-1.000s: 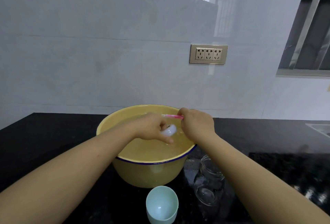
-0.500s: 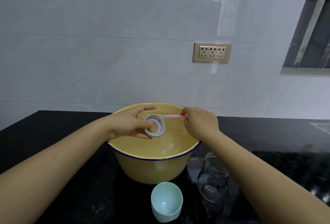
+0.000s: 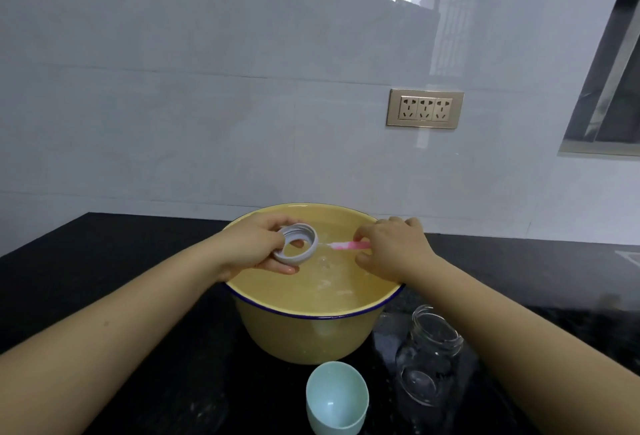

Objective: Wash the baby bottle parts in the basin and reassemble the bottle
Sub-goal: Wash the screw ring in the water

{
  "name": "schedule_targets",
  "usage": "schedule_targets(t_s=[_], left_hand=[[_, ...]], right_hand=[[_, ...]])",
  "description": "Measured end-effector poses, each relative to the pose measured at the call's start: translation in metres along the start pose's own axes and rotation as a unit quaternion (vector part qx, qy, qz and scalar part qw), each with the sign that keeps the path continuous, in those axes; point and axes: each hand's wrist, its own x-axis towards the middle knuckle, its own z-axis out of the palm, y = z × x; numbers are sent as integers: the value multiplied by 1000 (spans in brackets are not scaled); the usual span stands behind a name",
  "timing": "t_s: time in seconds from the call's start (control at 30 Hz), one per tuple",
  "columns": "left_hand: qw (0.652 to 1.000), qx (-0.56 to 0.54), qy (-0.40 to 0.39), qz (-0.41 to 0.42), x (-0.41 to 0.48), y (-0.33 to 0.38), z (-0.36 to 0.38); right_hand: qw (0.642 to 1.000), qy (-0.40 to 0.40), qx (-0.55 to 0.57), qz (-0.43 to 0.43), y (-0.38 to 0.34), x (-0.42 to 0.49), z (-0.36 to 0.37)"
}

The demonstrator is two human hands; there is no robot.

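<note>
the black counter [image 3: 104, 296] carries everything. one yellow basin [image 3: 304, 337] sits midway along it, closer to the back edge, and holds water so the parts can be scrubbed over it. one clear glass bottle [image 3: 429, 365] stands just beside the basin's right front, mouth open, likely set aside to wait for reassembly. one pale green cap [image 3: 336, 398] rests mouth-up in front of the basin, toward the counter's front edge, also out of the water. the left hand [image 3: 252, 247] is over the left side of the basin, its fingers curled round one white screw ring [image 3: 309, 251], which it tilts so the opening faces the brush. the right hand [image 3: 394, 251] is over the basin's right rim and pinches the handle of one thin pink brush [image 3: 349, 245], whose tip points at the ring, just short of it. the ring looks like the part being washed. no teat is visible.
</note>
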Motion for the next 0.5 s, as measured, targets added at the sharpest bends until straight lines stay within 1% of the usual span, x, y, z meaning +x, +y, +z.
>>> schedule_targets(t_s=[0.07, 0.1, 0.13, 0.17, 0.2, 0.23, 0.27, 0.3, 0.37, 0.43, 0.5], left_hand=[[999, 42, 6, 25, -1, 0, 2], [997, 69, 9, 36, -1, 1, 3], [994, 98, 13, 46, -1, 1, 3], [990, 127, 20, 55, 0, 1, 5], [986, 154, 26, 64, 0, 0, 7], [980, 179, 32, 76, 0, 0, 9], [975, 200, 38, 90, 0, -1, 12], [970, 214, 45, 104, 0, 0, 14], [964, 224, 64, 124, 0, 0, 19], [964, 216, 77, 132, -1, 1, 20], [968, 200, 56, 143, -2, 2, 19]], right_hand=[[998, 51, -17, -25, -2, 1, -2], [996, 77, -1, -39, -4, 1, -3], [994, 93, 38, -52, -6, 1, -6], [988, 93, 112, -58, -10, -1, -10], [975, 72, 203, -58, -15, -3, -15], [954, 36, 292, -53, -22, -5, -21], [932, -2, 359, -43, -27, -8, -26], [917, -32, 396, -37, -32, -10, -28], [916, -56, 395, -45, -38, -12, -29], [919, -53, 387, -46, -39, -11, -28], [915, -52, 398, -33, -38, -9, -27]])
